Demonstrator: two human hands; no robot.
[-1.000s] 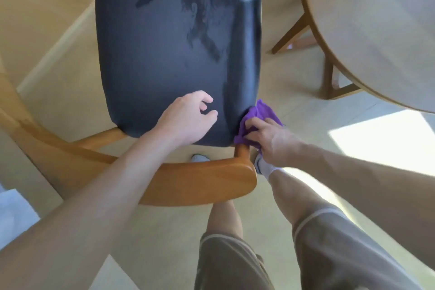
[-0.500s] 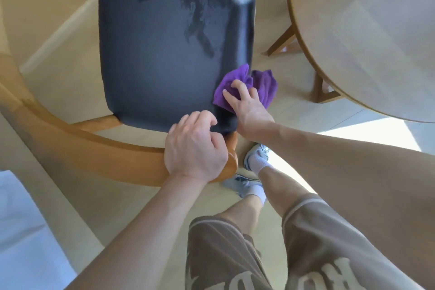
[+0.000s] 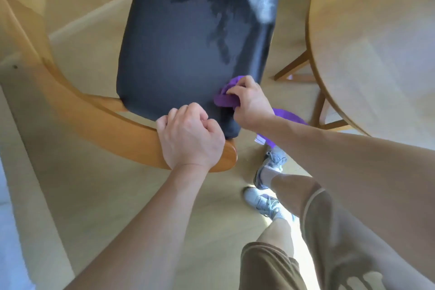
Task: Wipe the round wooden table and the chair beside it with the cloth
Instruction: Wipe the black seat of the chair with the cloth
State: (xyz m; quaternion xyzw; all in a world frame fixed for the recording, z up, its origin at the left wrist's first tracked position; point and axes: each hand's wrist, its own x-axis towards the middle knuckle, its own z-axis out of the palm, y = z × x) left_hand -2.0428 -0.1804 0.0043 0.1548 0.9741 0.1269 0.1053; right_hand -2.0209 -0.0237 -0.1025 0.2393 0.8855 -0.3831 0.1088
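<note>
pressing cloth (image 3: pixel 226 97) at seat (image 3: pixel 183 49) edge (right hand (image 3: pixel 249 101)).

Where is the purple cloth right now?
In the head view the cloth is bunched in the right hand, pressed on the near right corner of the dark seat, its tail trailing under the forearm.

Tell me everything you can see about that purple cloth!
The cloth is purple, soft-looking fabric, bunched up rather than spread flat. The right hand grips it, fingers curled round the bunched part, and holds it against the near right part of the chair's dark seat. A loose end trails out beneath the wrist and hangs past the seat's edge above the floor, with what looks like a small white tag near its tip. The forearm hides part of it.
</note>
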